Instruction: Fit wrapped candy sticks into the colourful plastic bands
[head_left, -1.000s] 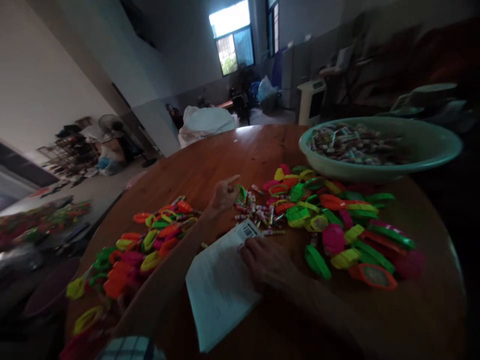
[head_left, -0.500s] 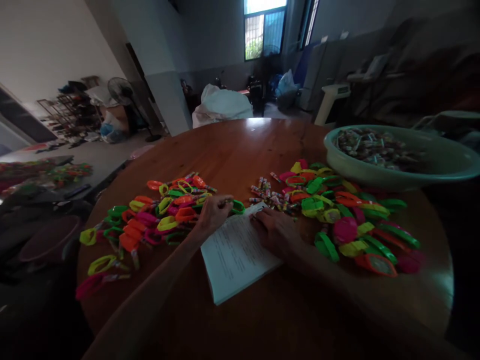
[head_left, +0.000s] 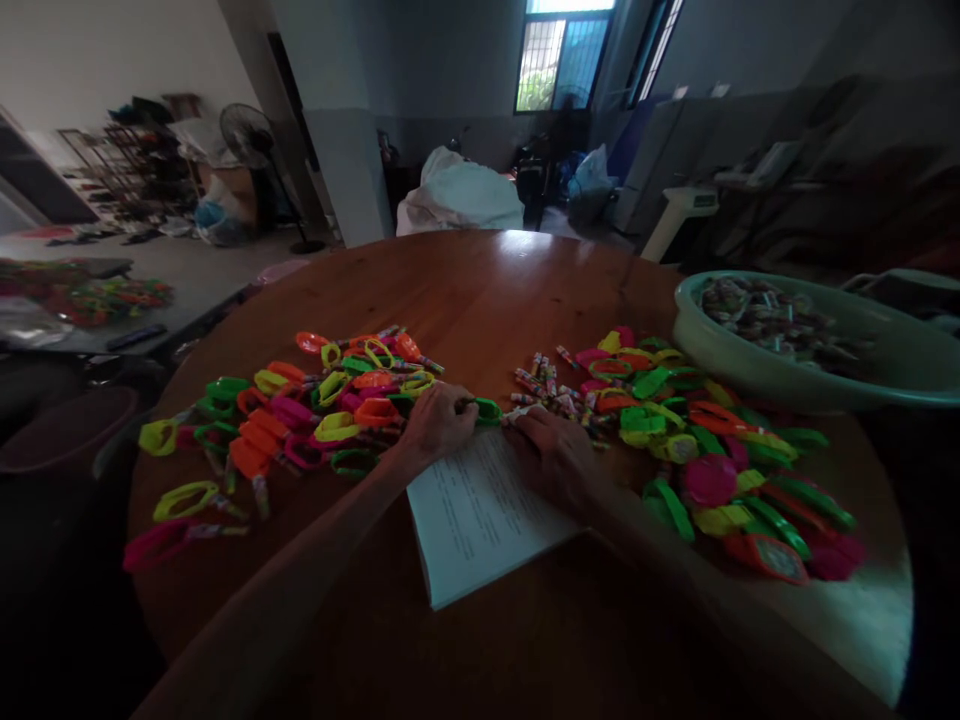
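My left hand [head_left: 441, 425] is closed with its fingertips pinched on a green toy watch [head_left: 490, 411], whose band loops out to the right. Curled over the top edge of a stack of printed paper [head_left: 480, 530] is my right hand [head_left: 555, 452]. A small pale piece shows at its fingertips, too dim to name, close to the watch's right end. Beyond that hand lies a pile of small wrapped candy rolls [head_left: 551, 378]. To the left spread toy watches with candy rolls attached [head_left: 255, 455]; more toy watches [head_left: 709, 480] are heaped on the right.
A pale green basin [head_left: 795, 375] holding wrapped items stands at the right of the round wooden table [head_left: 450, 280]. Behind the table sits a big white sack [head_left: 465, 195]. A standing fan [head_left: 247, 135] and a side table with colourful pieces [head_left: 112, 300] are off to the left.
The view has shifted a little. My right fingertips have moved forward to the paper's top edge, closer to the green toy watch. My left hand keeps its pinch on the watch.
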